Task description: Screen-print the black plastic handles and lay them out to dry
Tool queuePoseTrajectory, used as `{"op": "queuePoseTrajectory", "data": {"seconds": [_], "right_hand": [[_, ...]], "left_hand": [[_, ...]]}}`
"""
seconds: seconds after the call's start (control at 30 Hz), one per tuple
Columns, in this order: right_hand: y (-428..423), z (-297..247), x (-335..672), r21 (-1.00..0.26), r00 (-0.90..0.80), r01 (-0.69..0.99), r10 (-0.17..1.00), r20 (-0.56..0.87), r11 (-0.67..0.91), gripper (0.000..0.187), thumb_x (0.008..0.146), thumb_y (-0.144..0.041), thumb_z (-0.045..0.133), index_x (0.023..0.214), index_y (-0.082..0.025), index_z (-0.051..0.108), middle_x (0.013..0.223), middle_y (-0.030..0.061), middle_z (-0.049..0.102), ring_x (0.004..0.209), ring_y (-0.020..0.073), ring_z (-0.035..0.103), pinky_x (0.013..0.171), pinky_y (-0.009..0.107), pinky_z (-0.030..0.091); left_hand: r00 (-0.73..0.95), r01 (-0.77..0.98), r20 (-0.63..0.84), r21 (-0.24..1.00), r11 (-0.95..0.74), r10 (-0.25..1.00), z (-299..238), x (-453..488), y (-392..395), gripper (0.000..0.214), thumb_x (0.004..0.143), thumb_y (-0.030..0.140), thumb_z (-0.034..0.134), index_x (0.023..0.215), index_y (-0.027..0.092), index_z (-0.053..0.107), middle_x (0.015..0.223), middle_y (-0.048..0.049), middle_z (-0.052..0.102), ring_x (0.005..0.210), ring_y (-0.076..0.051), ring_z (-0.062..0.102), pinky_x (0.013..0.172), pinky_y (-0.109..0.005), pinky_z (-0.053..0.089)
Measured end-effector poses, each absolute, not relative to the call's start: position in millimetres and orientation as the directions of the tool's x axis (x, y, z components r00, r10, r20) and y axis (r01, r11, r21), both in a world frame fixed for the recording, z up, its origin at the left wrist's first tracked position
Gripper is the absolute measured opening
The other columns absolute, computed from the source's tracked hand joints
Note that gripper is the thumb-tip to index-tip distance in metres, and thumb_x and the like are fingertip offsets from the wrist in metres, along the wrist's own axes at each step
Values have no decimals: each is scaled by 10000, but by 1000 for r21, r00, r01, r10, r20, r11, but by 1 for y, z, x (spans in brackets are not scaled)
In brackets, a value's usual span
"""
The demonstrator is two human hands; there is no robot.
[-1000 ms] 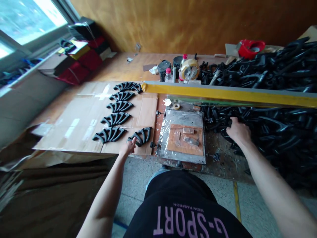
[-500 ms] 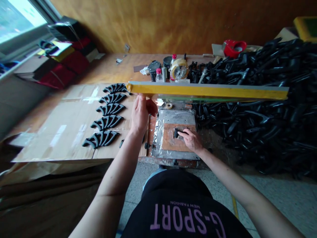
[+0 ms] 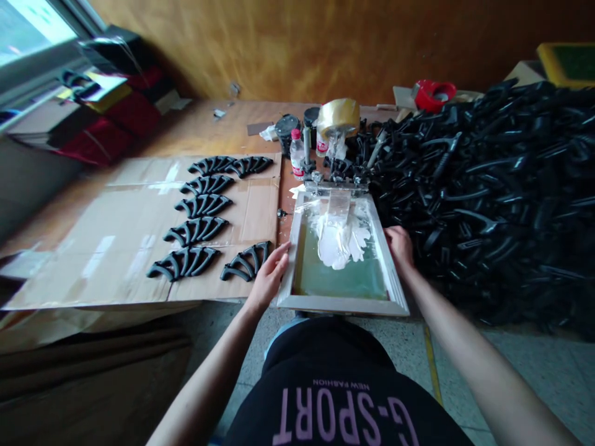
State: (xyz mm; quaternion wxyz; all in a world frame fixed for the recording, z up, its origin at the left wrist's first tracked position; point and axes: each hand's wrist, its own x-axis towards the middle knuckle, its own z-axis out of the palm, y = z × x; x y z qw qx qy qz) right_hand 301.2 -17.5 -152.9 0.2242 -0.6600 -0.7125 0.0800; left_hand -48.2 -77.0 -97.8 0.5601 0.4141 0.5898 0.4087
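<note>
A framed printing screen [image 3: 297, 303] lies flat on the bench before me, its green mesh smeared with white ink [image 3: 341, 243]. My left hand [image 3: 270, 276] grips the frame's left rail. My right hand [image 3: 400, 246] rests closed over the right rail. Several groups of curved black plastic parts [image 3: 195, 230] lie in rows on a cardboard sheet [image 3: 116, 248] to the left; the nearest group [image 3: 245, 262] sits just left of my left hand.
A big heap of black plastic parts [image 3: 502, 186] fills the right side. Behind the screen stand bottles [image 3: 296, 156], a tape roll [image 3: 338, 115] and dark tins. A red tape dispenser [image 3: 434, 94] sits far back. Red and black bags [image 3: 116, 105] lie under the window.
The screen frame has swung down from raised to flat. My left hand dropped from its front edge to the left rail; my right hand left the black part on the jig for the right rail.
</note>
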Motion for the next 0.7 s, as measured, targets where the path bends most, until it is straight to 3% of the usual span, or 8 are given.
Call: {"op": "queuePoseTrajectory", "data": {"seconds": [0.1,0.2,0.37,0.5,0.6,0.7], "right_hand": [[12,-123,285,-344,-6,930,941,339,129,413,938,-319,501,1308,-139,545,1285,189,512,1196,330,481,1008,512,407],[34,-102,239,-217,-196,932,906,375,292,588,831,-331,676,1361,-161,486,1338,167,485,1247,342,425,1011,496,384],[28,-113,193,-148,-418,887,897,141,437,102,881,-198,575,953,-164,638,917,100,649,930,249,548,808,351,430],[-17,-125,208,-109,-675,722,730,106,683,210,883,-70,450,865,-158,640,842,87,645,858,220,548,728,321,391],[-36,-118,223,-146,-807,565,581,108,812,189,858,-74,481,841,-171,642,816,70,642,812,199,543,681,304,365],[-32,-112,225,-186,-778,593,617,118,784,123,828,-113,543,796,-186,636,766,51,632,780,194,535,662,299,357]], "left_hand": [[-35,-5,-433,901,433,901,-137,-47,-83,722,743,424,724,1406,231,512,879,-43,721,761,-198,653,644,-258,509],[-64,36,-456,888,458,888,-162,-45,-81,736,754,365,712,1438,243,469,843,-20,717,730,-175,654,646,-247,507],[-76,75,-472,876,477,878,-176,-47,-78,695,749,344,713,1405,246,505,841,-15,719,729,-174,661,634,-248,509],[-86,21,-491,869,494,867,-180,-48,-80,656,744,345,720,1369,248,544,855,-25,724,739,-179,666,651,-255,519],[-81,8,-485,874,487,871,-181,-48,-81,647,748,355,720,1362,240,551,850,-32,725,741,-184,667,640,-252,517],[-62,9,-478,877,480,876,-179,-48,-81,647,747,365,720,1359,236,552,845,-34,726,723,-186,666,611,-248,511]]}}
